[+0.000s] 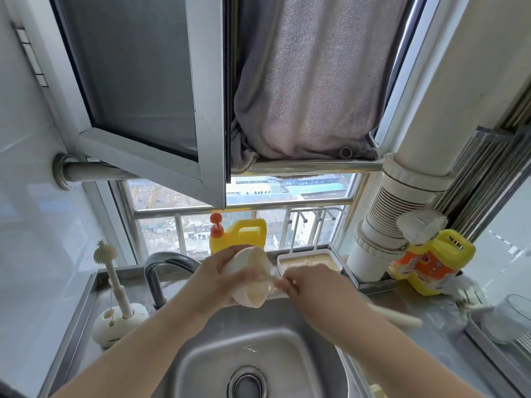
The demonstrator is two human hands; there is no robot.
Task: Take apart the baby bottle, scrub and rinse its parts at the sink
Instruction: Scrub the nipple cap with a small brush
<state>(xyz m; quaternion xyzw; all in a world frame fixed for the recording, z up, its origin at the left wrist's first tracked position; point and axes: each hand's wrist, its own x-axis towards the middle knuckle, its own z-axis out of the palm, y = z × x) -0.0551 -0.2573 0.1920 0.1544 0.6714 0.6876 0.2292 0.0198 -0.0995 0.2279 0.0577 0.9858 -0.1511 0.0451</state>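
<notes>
Cream bottle (253,280) gripped in left hand (218,280)

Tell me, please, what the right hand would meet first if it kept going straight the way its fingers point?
Most likely the baby bottle gripped by the left hand: the right hand points left at its open end, holding a brush handle. Depth between them is unclear.

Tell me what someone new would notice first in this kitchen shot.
Two hands meet over the steel sink: the left hand grips a cream bottle, the right hand works a brush handle into it. Above hangs a grey towel in the window, and yellow detergent jugs stand behind and at right.
</notes>
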